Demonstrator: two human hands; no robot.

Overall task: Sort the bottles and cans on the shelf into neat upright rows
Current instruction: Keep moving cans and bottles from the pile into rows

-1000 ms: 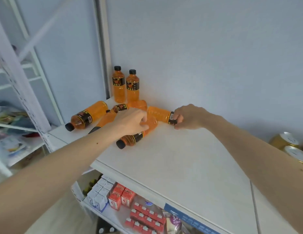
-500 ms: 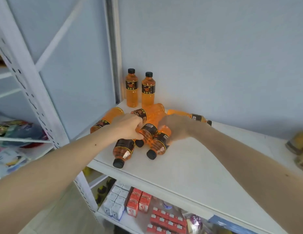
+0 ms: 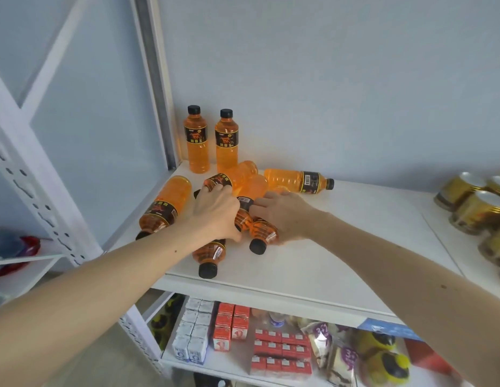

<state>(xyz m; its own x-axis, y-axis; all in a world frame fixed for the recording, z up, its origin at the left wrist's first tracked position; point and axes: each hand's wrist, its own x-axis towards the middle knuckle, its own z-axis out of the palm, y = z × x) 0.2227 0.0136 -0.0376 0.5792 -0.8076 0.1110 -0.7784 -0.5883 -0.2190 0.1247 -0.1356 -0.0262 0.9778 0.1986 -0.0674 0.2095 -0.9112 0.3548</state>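
Note:
Two orange drink bottles with black caps stand upright, one (image 3: 196,141) beside the other (image 3: 227,143), in the back left corner of the white shelf (image 3: 355,247). Several more lie on their sides in a pile in front of them. My left hand (image 3: 215,213) curls over the pile, fingertips on the label of one lying bottle (image 3: 240,173). A bottle (image 3: 208,256) pokes out under that hand, cap toward the front edge. My right hand (image 3: 282,216) grips another lying bottle (image 3: 261,236). One bottle (image 3: 165,208) lies at the left and one (image 3: 296,180) lies alone by the wall.
Gold cans (image 3: 472,208) stand at the shelf's right end. A white upright post (image 3: 156,79) rises at the back left corner. The lower shelf holds red and white cartons (image 3: 223,328) and snack bags. A second rack (image 3: 25,174) stands at the left.
My right hand let go of the bottle by the wall and moved left onto the pile. The piled bottles rolled toward the front edge, and both hands stay on them.

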